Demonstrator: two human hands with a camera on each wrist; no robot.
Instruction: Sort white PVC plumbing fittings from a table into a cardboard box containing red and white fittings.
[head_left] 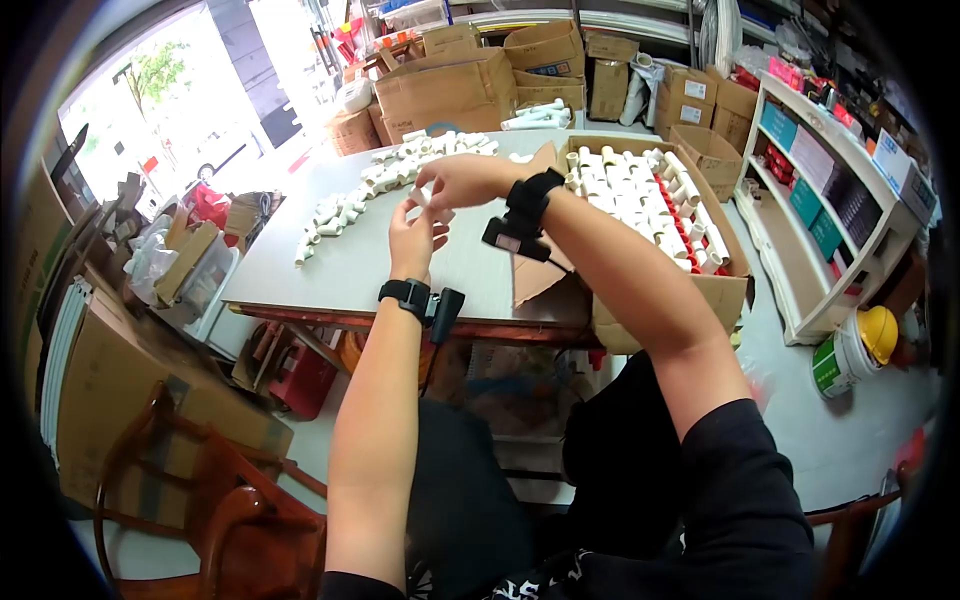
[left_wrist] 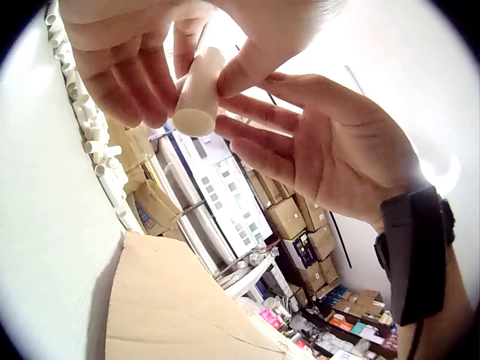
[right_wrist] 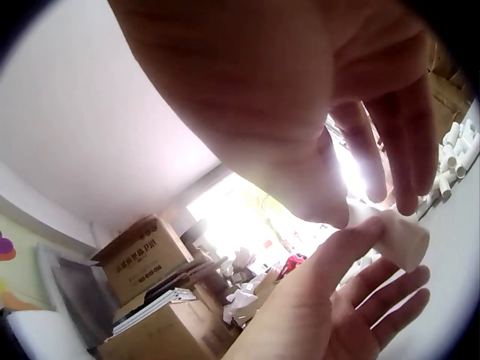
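Observation:
A short white plastic pipe fitting (left_wrist: 199, 94) is held between both hands above the table. In the head view my left hand (head_left: 408, 245) comes from below and pinches it between thumb and fingers. From above, my right hand (head_left: 470, 180) reaches over, its thumb and bent fingers at the other end of the fitting. The right wrist view shows the left thumb lying along the fitting (right_wrist: 405, 241), whose wider end points right. Right-hand fingers partly hide its narrow end. On the table beyond the hands lies a long row of similar white fittings (head_left: 385, 175).
To the right, a cardboard box (head_left: 615, 315) holds many white fittings and some red pieces; its flap (head_left: 545, 275) hangs toward the table (head_left: 330, 275). Farther back stand cardboard boxes (head_left: 450, 90). A white shelf (head_left: 800, 230) is at right, a wooden chair (head_left: 225, 510) at lower left.

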